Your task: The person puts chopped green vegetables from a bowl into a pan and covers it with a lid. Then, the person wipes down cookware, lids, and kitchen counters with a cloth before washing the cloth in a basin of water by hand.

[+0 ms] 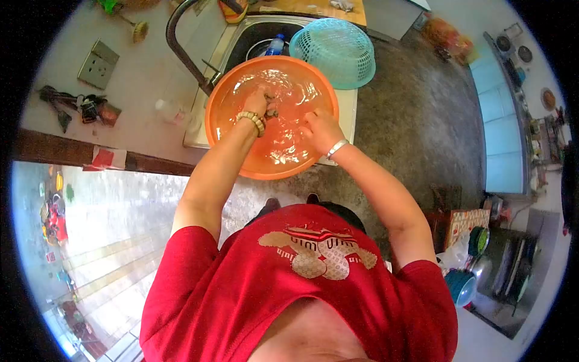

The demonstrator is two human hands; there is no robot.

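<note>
A wide orange basin (241,163) of rippling water rests over the edge of the sink. Inside it, my left hand (256,104), with a beaded bracelet at the wrist, is closed at the water. Small dark pieces (272,112) show at its fingers; their kind is too unclear to tell. On the basin's right side is my right hand (321,128), wearing a silver bangle. Its fingers are loosely bent and apart at the water's surface, with nothing visible in them. Glare and ripples partly hide the fingertips of both hands.
Behind the basin lies a dark sink (241,45) with a blue-labelled bottle (275,44). A curved faucet (181,51) rises at its left. A turquoise plastic basket (335,51) sits upside down at the right. A wooden board (301,8) is farther back.
</note>
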